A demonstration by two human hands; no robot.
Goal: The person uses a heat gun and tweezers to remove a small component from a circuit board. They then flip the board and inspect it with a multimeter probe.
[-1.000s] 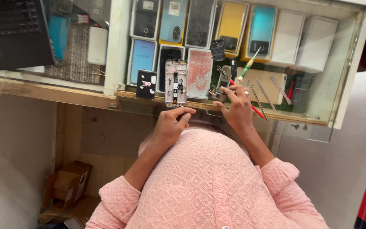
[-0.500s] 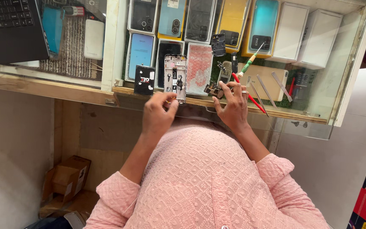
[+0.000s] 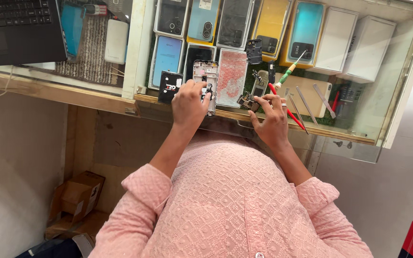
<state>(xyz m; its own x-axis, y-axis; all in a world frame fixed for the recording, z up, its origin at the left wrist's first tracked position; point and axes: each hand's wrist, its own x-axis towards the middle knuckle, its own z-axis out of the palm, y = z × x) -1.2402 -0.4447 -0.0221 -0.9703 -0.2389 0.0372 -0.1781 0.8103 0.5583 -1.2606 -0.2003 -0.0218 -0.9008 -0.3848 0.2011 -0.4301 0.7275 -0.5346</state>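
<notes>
Glass-topped table (image 3: 359, 114) with boxed phones beneath carries an opened phone frame (image 3: 205, 79), its back off and insides bare, lying at the near edge. Left hand (image 3: 190, 102) rests fingertips on it, pinching at something small. Right hand (image 3: 271, 117) presses on small loose parts (image 3: 252, 98) beside a red-handled screwdriver (image 3: 288, 112). Disassembly looks well along; nothing is refitted.
</notes>
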